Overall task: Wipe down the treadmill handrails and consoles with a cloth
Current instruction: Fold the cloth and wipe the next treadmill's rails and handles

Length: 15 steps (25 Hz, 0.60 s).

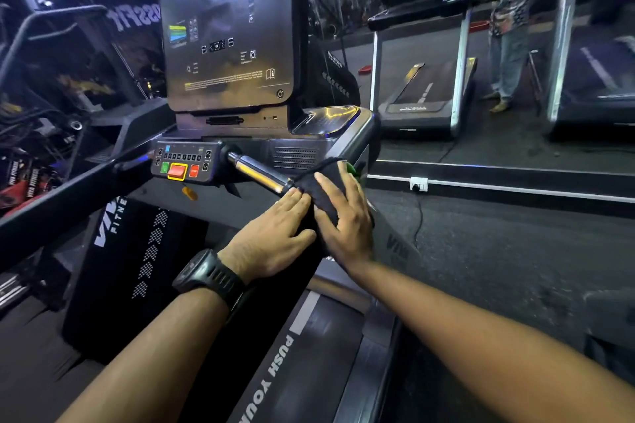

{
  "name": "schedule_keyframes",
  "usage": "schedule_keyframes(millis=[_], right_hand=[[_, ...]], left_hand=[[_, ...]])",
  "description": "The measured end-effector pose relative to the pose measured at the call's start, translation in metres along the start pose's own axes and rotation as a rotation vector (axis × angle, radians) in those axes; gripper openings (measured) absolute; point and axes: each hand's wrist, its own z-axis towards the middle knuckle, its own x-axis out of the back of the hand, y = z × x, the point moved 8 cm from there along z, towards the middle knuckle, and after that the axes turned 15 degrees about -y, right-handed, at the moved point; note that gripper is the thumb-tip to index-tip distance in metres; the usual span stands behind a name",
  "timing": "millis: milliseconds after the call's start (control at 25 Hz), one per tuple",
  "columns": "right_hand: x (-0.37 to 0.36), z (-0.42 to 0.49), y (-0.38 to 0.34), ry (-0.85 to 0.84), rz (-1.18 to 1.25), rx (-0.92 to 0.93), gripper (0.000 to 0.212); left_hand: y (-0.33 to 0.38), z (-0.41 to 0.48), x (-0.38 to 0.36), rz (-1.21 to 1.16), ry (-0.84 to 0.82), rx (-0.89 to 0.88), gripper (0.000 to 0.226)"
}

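Treadmill console [230,34], tall, dark, glossy, upright ahead. Below, short chrome cylindrical handrail [256,173] jutting from dark button panel [185,161]. Draped over its outer end, dark fabric cloth [324,191]. Pressed flat on cloth, fingers straight, gripping nothing: left hand [275,239], right hand [345,220], side by side.

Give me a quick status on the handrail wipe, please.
Left hand and right hand flat, pressing dark cloth. Cloth draped over near end of chrome handrail bar. Green item behind cloth, unidentifiable.
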Motion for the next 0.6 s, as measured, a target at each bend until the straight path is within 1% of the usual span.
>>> schedule_keyframes(millis=[40,80,120,160,200,240,280,320,360,400,440,480,520,600], right_hand=[[0.004,0.009,0.009,-0.004,-0.007,0.052,0.054],[0.01,0.024,0.034,0.015,0.093,-0.092,0.056],[0.013,0.032,0.053,0.079,0.243,-0.295,0.059],[0.013,0.031,0.06,0.118,0.295,-0.471,0.061],[0.012,0.028,0.054,0.122,0.265,-0.483,0.06],[0.014,0.025,0.032,0.083,0.148,-0.305,0.057],[0.007,0.02,0.02,0.001,0.024,-0.088,0.055],[0.004,0.02,0.019,-0.04,-0.041,0.043,0.054],[0.009,0.028,0.03,-0.026,-0.02,0.04,0.056],[0.014,0.038,0.051,0.019,0.109,-0.125,0.058],[0.016,0.042,0.068,0.097,0.263,-0.334,0.061],[0.015,0.038,0.07,0.14,0.301,-0.484,0.062],[0.015,0.035,0.062,0.14,0.257,-0.461,0.061],[0.008,0.031,0.036,-0.003,0.03,-0.066,0.056]], left_hand=[[0.001,0.004,0.001,0.004,-0.001,0.001,0.071],[0.002,0.006,0.002,0.002,-0.004,-0.001,0.071],[0.003,0.008,0.002,-0.002,-0.008,-0.004,0.071],[0.003,0.009,0.001,-0.004,-0.013,-0.005,0.071],[0.003,0.01,0.0,-0.006,-0.019,-0.004,0.072],[0.002,0.012,0.0,-0.011,-0.021,-0.003,0.072],[0.002,0.015,0.002,-0.02,-0.014,0.001,0.072],[0.001,0.019,0.003,-0.025,-0.007,0.008,0.072],[0.001,0.022,0.005,-0.025,-0.007,0.012,0.072],[0.002,0.024,0.006,-0.021,-0.01,0.011,0.072],[0.003,0.025,0.006,-0.018,-0.01,0.008,0.072],[0.004,0.026,0.006,-0.017,-0.01,0.006,0.072],[0.005,0.027,0.006,-0.017,-0.012,0.006,0.072],[0.006,0.031,0.008,-0.009,-0.006,0.002,0.071]])
